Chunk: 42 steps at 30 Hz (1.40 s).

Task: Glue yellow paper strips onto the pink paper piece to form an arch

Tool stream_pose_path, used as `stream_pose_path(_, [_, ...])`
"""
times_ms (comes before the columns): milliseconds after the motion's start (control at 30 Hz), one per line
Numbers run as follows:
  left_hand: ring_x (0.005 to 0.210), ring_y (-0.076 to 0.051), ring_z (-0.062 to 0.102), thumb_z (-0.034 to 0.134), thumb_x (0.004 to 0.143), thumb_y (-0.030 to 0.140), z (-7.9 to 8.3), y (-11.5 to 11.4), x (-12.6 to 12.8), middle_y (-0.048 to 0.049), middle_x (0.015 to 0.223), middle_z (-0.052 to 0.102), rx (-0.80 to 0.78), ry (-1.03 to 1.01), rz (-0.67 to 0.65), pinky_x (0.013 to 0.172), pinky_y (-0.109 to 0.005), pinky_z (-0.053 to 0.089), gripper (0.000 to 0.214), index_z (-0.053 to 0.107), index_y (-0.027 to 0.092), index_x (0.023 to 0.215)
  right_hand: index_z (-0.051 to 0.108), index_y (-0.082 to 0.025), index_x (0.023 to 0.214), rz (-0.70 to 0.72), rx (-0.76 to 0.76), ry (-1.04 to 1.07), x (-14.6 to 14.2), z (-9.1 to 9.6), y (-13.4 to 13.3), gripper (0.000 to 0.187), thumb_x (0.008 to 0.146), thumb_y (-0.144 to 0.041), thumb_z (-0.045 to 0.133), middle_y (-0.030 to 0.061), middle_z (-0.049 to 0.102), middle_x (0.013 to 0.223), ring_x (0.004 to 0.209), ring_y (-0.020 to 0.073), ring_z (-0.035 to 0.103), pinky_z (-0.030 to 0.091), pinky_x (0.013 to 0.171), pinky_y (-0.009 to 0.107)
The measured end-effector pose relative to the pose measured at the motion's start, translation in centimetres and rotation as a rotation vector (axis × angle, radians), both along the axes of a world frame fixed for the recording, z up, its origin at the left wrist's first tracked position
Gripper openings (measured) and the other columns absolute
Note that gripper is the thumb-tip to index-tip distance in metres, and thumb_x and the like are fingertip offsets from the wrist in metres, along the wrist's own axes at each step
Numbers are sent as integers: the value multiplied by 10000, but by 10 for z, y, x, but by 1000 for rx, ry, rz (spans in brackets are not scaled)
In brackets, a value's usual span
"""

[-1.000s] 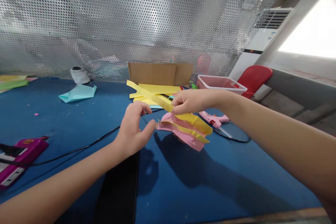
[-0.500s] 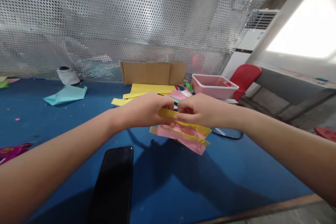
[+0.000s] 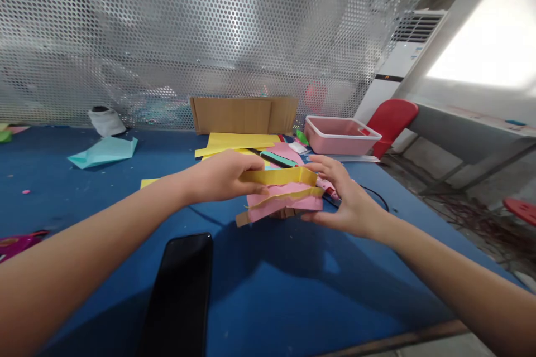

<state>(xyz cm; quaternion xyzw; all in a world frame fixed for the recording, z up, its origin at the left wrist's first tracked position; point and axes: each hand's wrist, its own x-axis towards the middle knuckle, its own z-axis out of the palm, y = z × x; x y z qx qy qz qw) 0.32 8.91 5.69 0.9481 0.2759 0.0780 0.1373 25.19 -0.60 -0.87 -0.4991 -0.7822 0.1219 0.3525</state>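
Note:
A stack of folded pink and yellow paper strips is held just above the blue table. My left hand pinches the left end of the top yellow strip. On the stack's right side, my right hand has its fingers spread, with the fingertips touching the paper's right end. A brown cardboard piece shows under the pink layer.
A black phone lies near the front edge. Behind the hands are yellow sheets, a cardboard box, a pink tray, a light blue folded paper, and a perforated metal screen. A magenta object sits far left.
The yellow strip has been folded back over the stack, now lying flat on top. My right hand let go of its pinch and opened at the stack's right end. The view shifted slightly.

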Motion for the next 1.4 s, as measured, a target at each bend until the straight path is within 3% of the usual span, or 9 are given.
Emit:
stream_pose_path(167, [604,-130,453,551,859,428,1,-3,-5,25,673,538,26,-38,7,561,-252,288,256,510,194,762,468,-233,1278,32,-65,80,4,11,12,687,674,-369,766,109,574,1282,1180,261,572,465,1013,448])
stream_pose_path(500, [578,-130,507,487,881,346,15,-20,-6,23,676,597,-39,-43,-13,554,-262,296,171,543,205,803,549,-304,1242,64,-165,-283,8,87,7,679,644,-535,774,46,614,1251,1120,297,588,502,941,430])
stream_pose_path(700, [604,-152,537,442,895,302,-4,-26,-14,-5,703,619,-65,66,42,530,-270,280,168,523,207,782,499,-215,1206,28,-292,-321,-13,62,4,734,607,-521,793,59,651,1093,909,239,637,531,742,351])
stream_pose_path(867, [597,-162,559,420,909,316,-19,-33,-24,-11,699,631,-146,52,73,521,-271,280,184,557,208,849,480,-206,1167,-12,-241,-370,-27,42,-6,656,637,-441,786,93,615,1164,977,250,608,501,828,384])
stream_pose_path(1033, [596,-164,566,421,906,287,-23,-34,-29,-13,696,639,-172,36,99,523,-264,299,175,561,209,836,468,-225,1164,-3,-188,-436,-31,41,-10,617,671,-450,763,83,604,1176,1020,258,595,479,876,400])
stream_pose_path(1167, [592,-171,542,529,866,386,-20,-30,-35,0,702,618,-156,-86,111,542,-275,352,208,598,229,984,469,-225,1144,-19,-229,-389,-27,40,-8,602,665,-441,762,77,621,1131,975,245,617,496,850,388])
stream_pose_path(1233, [677,-197,560,581,832,406,-22,-40,-36,-30,793,631,-7,-247,161,608,-307,400,234,595,232,988,464,-227,1157,-6,-256,-339,-23,40,-7,610,674,-461,756,78,628,1124,945,232,628,512,816,370])
stream_pose_path(1300, [681,-214,545,506,879,425,-29,-61,-35,-55,786,629,78,-327,182,617,-341,406,208,577,249,793,469,-227,1156,11,-264,-309,-18,39,-6,620,671,-477,761,82,634,1109,924,228,634,520,791,361])
stream_pose_path(1400, [585,-209,488,556,796,574,-48,-97,-30,-40,627,580,-29,-268,74,532,-347,360,389,453,254,599,471,-228,1146,13,-238,-310,-14,37,-7,616,662,-457,776,86,635,1103,931,236,634,521,787,366])
